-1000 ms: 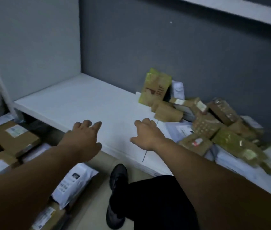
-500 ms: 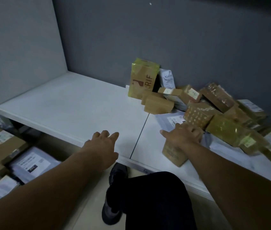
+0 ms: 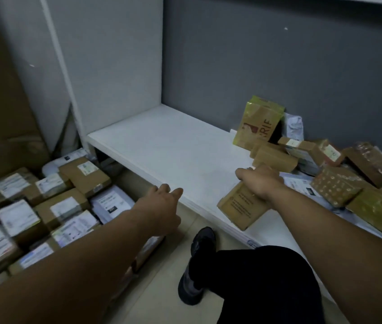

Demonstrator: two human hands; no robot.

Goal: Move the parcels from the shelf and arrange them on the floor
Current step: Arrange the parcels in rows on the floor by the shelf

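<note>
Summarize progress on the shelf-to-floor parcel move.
Done: many parcels lie on the floor at left; the left half of the shelf is bare. In hand: the right hand grips a brown box; the left hand is free. Left: the pile on its right half.

Saw white shelf running along the grey back wall. Found heap of brown parcels piled on its right end, some resting on flat pale mailers. Noted yellow-green packet standing upright at heap's left edge, by the wall. Below, saw pale floor: labelled boxes and mailers packed close together at left, one black shoe planted near them.
</note>
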